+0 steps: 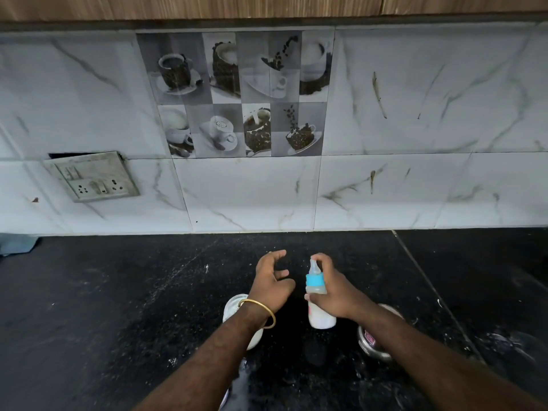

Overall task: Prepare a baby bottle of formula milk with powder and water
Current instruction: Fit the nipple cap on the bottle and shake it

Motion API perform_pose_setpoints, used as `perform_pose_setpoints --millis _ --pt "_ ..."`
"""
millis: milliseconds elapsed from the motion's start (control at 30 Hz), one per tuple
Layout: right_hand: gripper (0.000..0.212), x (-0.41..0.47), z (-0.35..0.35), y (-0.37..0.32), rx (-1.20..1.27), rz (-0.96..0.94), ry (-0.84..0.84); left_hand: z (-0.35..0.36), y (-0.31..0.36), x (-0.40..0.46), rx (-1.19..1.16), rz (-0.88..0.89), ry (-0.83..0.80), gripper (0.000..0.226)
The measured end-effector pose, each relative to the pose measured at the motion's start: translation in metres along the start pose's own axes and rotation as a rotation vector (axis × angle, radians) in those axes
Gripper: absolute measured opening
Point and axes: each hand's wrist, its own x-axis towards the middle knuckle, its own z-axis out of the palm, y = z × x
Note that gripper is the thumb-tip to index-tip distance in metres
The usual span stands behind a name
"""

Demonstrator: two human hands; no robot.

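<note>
Nearest, two forearms reach out over the black stone tabletop [118,307], and partly under them sit two containers: a white open-topped jar [234,307] below the left wrist with its gold bangle [261,312], and a steel vessel [373,342] below the right forearm. What either holds cannot be told. White specks and a wet smear lie on the stone near the bottom edge.

Just beyond, the right hand [332,292] grips the baby bottle [318,298] round its body, one finger up by the clear teat. The bottle is lifted off the tabletop, roughly upright, its blue collar on and white liquid in the lower part. The left hand [272,280] hovers just beside it, fingers spread and loosely curled, holding nothing.

Judging by the closed collar and milky contents, filling looks done and mixing or a final check is in hand. The next move probably calls for a firm grip and a shake, with the teat sealed.

Farther off, the marble-look tiled wall carries a socket plate [92,176] and a coffee-cup picture tile [237,93]. Nothing blocks the hands.
</note>
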Motion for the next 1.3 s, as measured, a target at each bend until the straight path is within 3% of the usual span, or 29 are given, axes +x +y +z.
perform_pose_setpoints --millis 33,133,167,200,233,300,333,567,667,733,867,1100,1300 --pt "0.076 0.001 -0.002 0.001 0.014 -0.033 0.034 -0.001 0.001 0.000 -0.006 0.000 -0.004 0.062" --pt "0.077 0.010 -0.017 -0.007 0.288 -0.237 0.699 -0.004 0.002 0.002 -0.013 -0.011 0.004 0.059" --pt "0.078 0.011 -0.017 -0.007 0.299 -0.266 0.829 -0.004 0.003 0.001 -0.016 -0.008 0.019 0.057" --pt "0.080 0.010 -0.015 -0.005 0.229 -0.248 0.806 -0.004 0.004 0.000 -0.020 0.003 0.032 0.054" --pt "0.081 0.008 -0.009 0.000 0.132 -0.189 0.641 -0.003 0.004 -0.001 -0.025 0.021 0.043 0.052" --pt "0.081 -0.001 0.011 0.012 -0.080 -0.012 0.144 -0.001 0.003 -0.003 -0.026 0.051 0.043 0.052" --pt "0.080 -0.006 0.020 0.018 -0.103 0.036 0.024 0.000 0.003 -0.003 -0.017 0.056 0.028 0.053" --pt "0.079 0.005 0.019 -0.002 0.224 0.042 0.277 0.009 -0.012 -0.009 0.120 -0.007 -0.217 0.064" --pt "0.081 0.004 0.017 -0.014 0.233 0.037 0.365 0.016 -0.013 -0.013 0.188 0.018 -0.158 0.087" --pt "0.085 0.003 0.018 -0.018 0.234 0.044 0.401 0.019 -0.011 -0.015 0.199 0.049 -0.068 0.079" --pt "0.094 -0.002 0.018 -0.019 0.211 -0.056 0.352 0.013 -0.010 -0.013 0.038 0.048 -0.028 0.059" --pt "0.093 -0.005 0.016 -0.011 0.273 -0.131 0.230 0.001 -0.010 -0.013 -0.142 -0.016 -0.250 0.050" --pt "0.090 0.011 -0.016 -0.037 0.018 -0.152 0.295 0.004 -0.003 -0.007 -0.109 -0.048 -0.220 0.073"
